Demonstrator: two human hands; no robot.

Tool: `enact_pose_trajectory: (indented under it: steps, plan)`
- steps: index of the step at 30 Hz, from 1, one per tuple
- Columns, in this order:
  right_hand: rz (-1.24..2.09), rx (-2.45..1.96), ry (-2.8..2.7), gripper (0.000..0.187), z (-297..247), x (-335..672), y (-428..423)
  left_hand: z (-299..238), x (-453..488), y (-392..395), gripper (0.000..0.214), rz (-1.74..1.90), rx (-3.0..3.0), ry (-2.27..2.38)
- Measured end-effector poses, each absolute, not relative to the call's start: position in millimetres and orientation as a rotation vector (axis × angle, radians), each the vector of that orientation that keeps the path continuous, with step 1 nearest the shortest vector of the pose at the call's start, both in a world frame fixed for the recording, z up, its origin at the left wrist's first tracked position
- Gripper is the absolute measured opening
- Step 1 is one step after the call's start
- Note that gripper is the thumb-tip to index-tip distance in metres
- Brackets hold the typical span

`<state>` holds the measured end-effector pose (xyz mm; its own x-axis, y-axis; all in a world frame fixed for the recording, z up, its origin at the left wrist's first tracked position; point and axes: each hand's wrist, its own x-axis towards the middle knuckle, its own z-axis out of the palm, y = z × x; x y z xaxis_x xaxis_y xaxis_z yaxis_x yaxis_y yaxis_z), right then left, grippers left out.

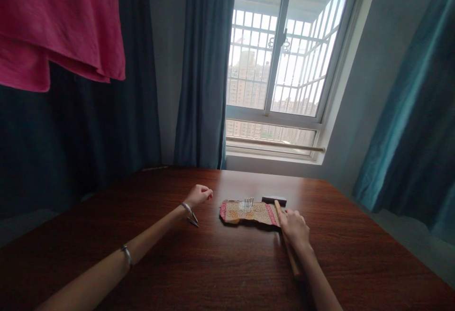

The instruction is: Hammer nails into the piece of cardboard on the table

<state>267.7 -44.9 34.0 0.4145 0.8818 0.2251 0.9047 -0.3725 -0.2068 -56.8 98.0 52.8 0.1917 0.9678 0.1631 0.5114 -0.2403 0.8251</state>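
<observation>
My right hand (pixel 295 228) is wrapped round the wooden handle of a hammer (pixel 292 259). The dark hammer head rests at the far right end of a flat, rough-edged piece of board (pixel 232 211) with a dotted pattern and pink bands. Several thin nails (pixel 249 202) stand upright in a row near the board's far edge. Left of the board, my left hand (pixel 199 196) is closed with its fingers curled together; what they hold, if anything, cannot be made out. A few loose nails (pixel 193 220) lie on the table beside my left wrist.
All this lies on a dark brown wooden table (pixel 159 273). Behind it are a barred window (pixel 273 64) and blue curtains (pixel 206 74). A pink cloth (pixel 64 26) hangs at the upper left.
</observation>
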Motion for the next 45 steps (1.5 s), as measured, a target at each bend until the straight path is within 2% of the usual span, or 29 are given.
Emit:
enact_pose_trajectory:
  steps: [4,8,12,19,24,35,41,45]
  plan:
    - [-0.101,-2.326,-1.537,0.042,35,265,-46,47,-109,83,0.027,0.402,1.808,1.486]
    - [-0.132,-2.248,-1.564,0.037,30,265,-45,34,-126,71,0.037,0.228,1.87,1.635]
    - [-0.117,-2.211,-1.569,0.035,27,267,-44,23,-119,68,0.042,0.264,2.025,1.661]
    - [-0.056,-2.196,-1.541,0.036,23,271,-40,21,-115,73,0.018,0.246,2.133,1.726]
    - [-0.042,-2.189,-1.538,0.035,25,269,-41,26,-119,78,0.009,0.199,2.083,1.771]
    - [-0.043,-2.146,-1.514,0.033,25,270,-42,21,-121,82,0.01,0.284,1.93,1.74]
    - [-0.143,-1.768,-1.499,0.029,35,260,-43,41,-103,75,0.022,0.621,1.93,1.454]
    - [0.118,-1.392,-1.618,0.028,40,237,-46,58,-69,54,0.028,0.843,2.044,1.142]
